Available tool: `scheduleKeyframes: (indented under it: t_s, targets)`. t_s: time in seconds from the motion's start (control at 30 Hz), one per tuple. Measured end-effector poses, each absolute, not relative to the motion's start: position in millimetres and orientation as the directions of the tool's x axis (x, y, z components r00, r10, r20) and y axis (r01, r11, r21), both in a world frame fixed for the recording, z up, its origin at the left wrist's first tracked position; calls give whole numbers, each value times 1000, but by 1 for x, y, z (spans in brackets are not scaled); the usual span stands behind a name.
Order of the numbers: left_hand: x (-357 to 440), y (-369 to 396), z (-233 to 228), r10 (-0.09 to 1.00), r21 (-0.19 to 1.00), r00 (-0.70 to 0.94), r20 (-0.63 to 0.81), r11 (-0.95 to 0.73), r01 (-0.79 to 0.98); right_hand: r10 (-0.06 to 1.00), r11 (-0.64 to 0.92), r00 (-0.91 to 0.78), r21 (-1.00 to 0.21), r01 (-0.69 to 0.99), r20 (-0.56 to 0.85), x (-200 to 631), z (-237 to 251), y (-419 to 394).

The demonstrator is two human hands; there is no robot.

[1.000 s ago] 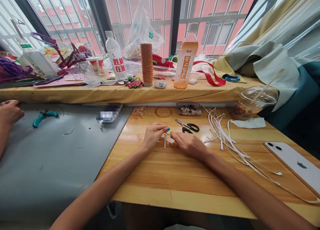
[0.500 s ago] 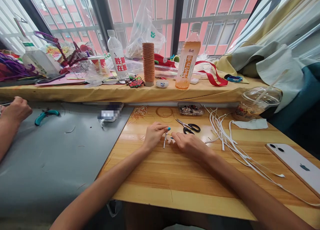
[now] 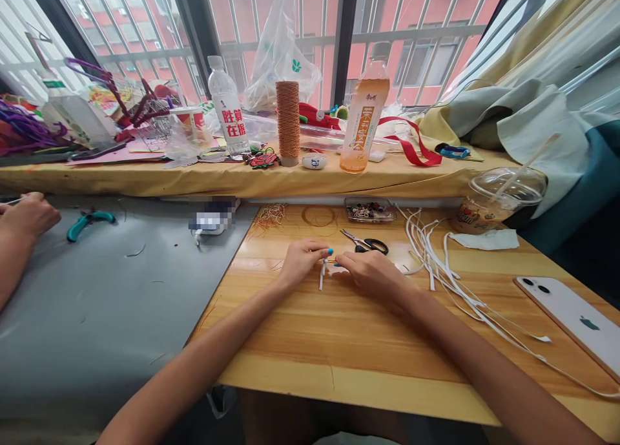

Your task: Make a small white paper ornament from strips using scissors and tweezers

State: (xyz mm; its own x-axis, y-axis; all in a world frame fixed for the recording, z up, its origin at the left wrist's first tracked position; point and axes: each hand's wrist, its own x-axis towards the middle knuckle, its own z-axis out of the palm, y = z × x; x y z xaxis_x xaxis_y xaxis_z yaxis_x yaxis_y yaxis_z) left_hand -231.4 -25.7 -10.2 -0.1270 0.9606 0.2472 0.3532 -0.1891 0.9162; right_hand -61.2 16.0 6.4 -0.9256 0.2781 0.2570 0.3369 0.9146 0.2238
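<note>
Above the wooden table, my left hand (image 3: 303, 261) pinches a short white cord (image 3: 321, 279) whose loose end hangs below the fingertips. My right hand (image 3: 371, 272) is closed in a pinch at the right, a small gap away from the left fingertips. A thin yellow rod-like piece (image 3: 332, 261) spans that gap; its exact kind is too small to make out. Just behind the right hand lie black-handled scissors (image 3: 372, 245), partly covered by it.
Long white cords (image 3: 450, 277) trail across the right side, near a white phone (image 3: 576, 322) and a plastic cup (image 3: 484, 206). Behind stand a bead box (image 3: 369, 217) and a thread spool (image 3: 289, 125). Another person's hand (image 3: 31, 216) works at far left near teal pliers (image 3: 90, 223).
Both my hands have shifted slightly right, the white cord with them. My right hand now covers more of the scissors' near handle. The other person's hand has moved slightly.
</note>
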Motion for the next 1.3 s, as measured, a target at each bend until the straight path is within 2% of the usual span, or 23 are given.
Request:
scheduleKeyframes:
  t_s: [0.07,0.13,0.23,0.4,0.6,0.83,1.0,1.1,1.2,1.3]
  targets:
    - [-235,-22,-10,988,945,-51,145,-123,303,282,907,-917,234,351,282,-60,5,19]
    - [-241,-19,-6,993,956,-28,111,-99,277,289,902,-906,228,366,310,-57,3,23]
    - [-249,-22,6,986,950,-13,164,-154,270,296,908,-885,180,377,361,-52,3,26]
    - [-249,-32,22,970,932,198,144,-200,303,310,918,-857,106,383,411,-49,6,24]
    - [-245,-32,18,917,880,353,184,-314,356,332,926,-873,50,373,357,-49,7,24]
    - [-236,-31,4,897,783,308,319,-432,447,391,911,-865,1,412,313,-49,5,27]
    - [-231,-33,-2,891,765,292,348,-450,461,436,887,-860,34,461,265,-53,7,22]
    - [-232,-33,0,892,763,285,352,-449,464,497,844,-835,91,528,234,-49,9,28]
    - [-236,-32,3,891,757,269,365,-452,471,645,718,-725,135,683,241,-37,13,42]
    - [-241,-30,3,888,715,265,375,-459,528,790,551,-544,64,832,281,-29,20,52]
